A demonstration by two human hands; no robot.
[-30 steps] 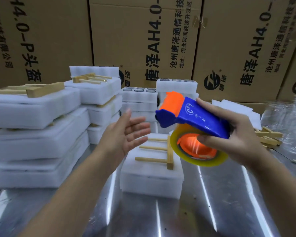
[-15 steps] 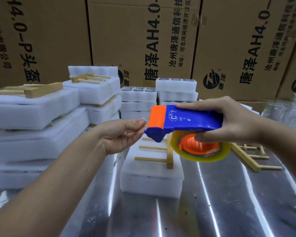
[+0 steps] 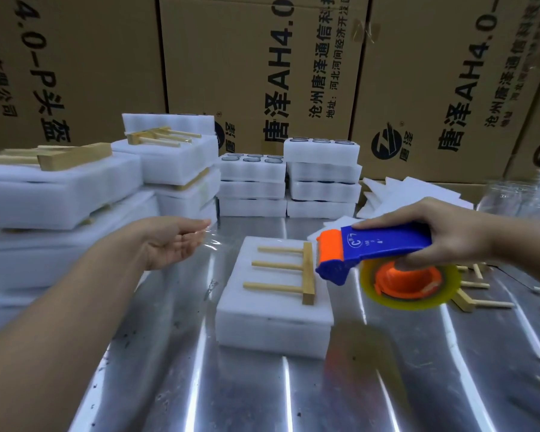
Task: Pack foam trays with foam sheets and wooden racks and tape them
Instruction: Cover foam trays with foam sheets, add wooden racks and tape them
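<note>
Head view shows us the right hand (image 3: 446, 235) clamped on a blue and orange tape dispenser (image 3: 384, 260), held above the metal worktop (image 3: 293, 394) just right of a foam tray (image 3: 275, 304) that carries a wooden rack (image 3: 293, 271). Our left hand (image 3: 175, 241) is up and to the left of the tray, fingers together, pinching the end of a clear tape strip (image 3: 212, 243). Behind stand stacked foam trays (image 3: 253, 188) and cardboard boxes (image 3: 262, 73).
</note>
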